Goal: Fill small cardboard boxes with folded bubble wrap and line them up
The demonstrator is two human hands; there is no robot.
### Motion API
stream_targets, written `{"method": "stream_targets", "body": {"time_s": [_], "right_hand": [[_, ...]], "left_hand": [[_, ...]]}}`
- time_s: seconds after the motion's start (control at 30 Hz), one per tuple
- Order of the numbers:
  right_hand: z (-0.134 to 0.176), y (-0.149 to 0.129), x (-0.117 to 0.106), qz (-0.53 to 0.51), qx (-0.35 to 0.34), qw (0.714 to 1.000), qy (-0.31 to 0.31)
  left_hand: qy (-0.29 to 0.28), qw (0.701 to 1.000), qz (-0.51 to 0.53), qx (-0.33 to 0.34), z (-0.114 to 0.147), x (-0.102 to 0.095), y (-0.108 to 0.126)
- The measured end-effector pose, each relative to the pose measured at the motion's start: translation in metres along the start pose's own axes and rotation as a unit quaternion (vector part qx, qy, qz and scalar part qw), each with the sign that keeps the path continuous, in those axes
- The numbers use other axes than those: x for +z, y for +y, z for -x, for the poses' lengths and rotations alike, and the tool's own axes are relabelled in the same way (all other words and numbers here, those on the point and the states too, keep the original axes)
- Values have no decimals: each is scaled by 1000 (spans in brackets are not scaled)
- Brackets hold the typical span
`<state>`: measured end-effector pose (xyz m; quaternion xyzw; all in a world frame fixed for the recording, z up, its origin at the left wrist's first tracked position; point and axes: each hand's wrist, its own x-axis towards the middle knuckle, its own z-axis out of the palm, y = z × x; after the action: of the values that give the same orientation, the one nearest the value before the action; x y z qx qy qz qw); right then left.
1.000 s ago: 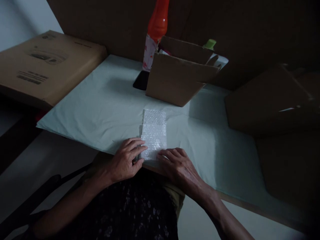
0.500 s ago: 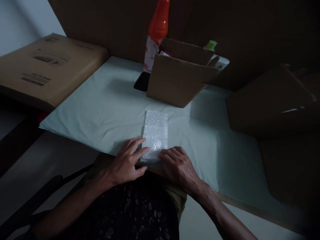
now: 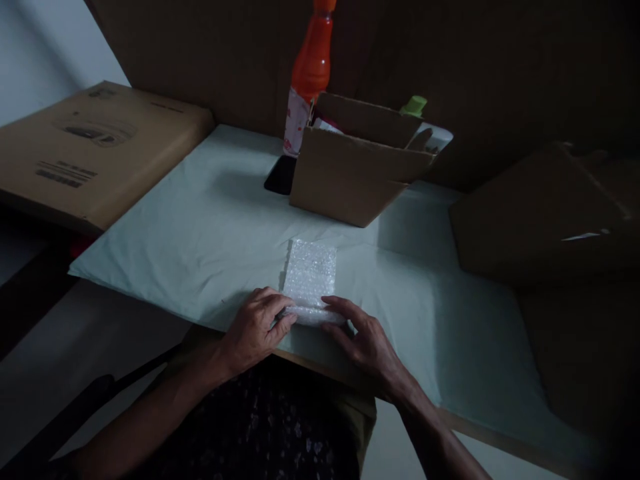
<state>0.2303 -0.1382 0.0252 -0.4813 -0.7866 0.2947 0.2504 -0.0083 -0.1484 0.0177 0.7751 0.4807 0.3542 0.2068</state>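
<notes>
A strip of clear bubble wrap point(image 3: 311, 270) lies on the pale green cloth near the table's front edge. Its near end is folded or rolled into a thick band. My left hand point(image 3: 257, 327) pinches the left end of that band between thumb and fingers. At the right end, my right hand point(image 3: 367, 337) grips it the same way, with fingers on top and thumb at the near side. Whether anything lies inside the fold I cannot tell.
Behind the wrap stands an open cardboard box point(image 3: 353, 177) with items in it. A black phone point(image 3: 280, 175) and an orange bottle point(image 3: 311, 67) are beside it. A large carton point(image 3: 100, 153) sits at the left; dark cardboard boxes point(image 3: 520, 220) stand at the right.
The near end of the bubble wrap has been turned up into a band, so the flat part is shorter. Both hands have closed on the band's ends. The view has tilted slightly.
</notes>
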Motion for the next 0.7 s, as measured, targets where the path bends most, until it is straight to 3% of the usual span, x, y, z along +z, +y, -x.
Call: {"method": "stream_targets", "body": {"time_s": [0.17,0.4,0.5,0.6,0.7], "right_hand": [[-9,3,9,-72,82,994,29],[-10,13,13,-76,90,990,77],[-6,14,14,26,30,991,130],[-1,7,12,169,-63,966,183],[2,-5,9,231,-123,957,128]], "left_hand": [[-4,999,-8,-53,-15,7,-5],[5,996,-51,-78,-29,17,-7],[-9,993,-80,-92,-33,19,-8],[-19,990,-96,-103,-35,19,-9],[-19,990,-91,-103,-37,20,-9]]}}
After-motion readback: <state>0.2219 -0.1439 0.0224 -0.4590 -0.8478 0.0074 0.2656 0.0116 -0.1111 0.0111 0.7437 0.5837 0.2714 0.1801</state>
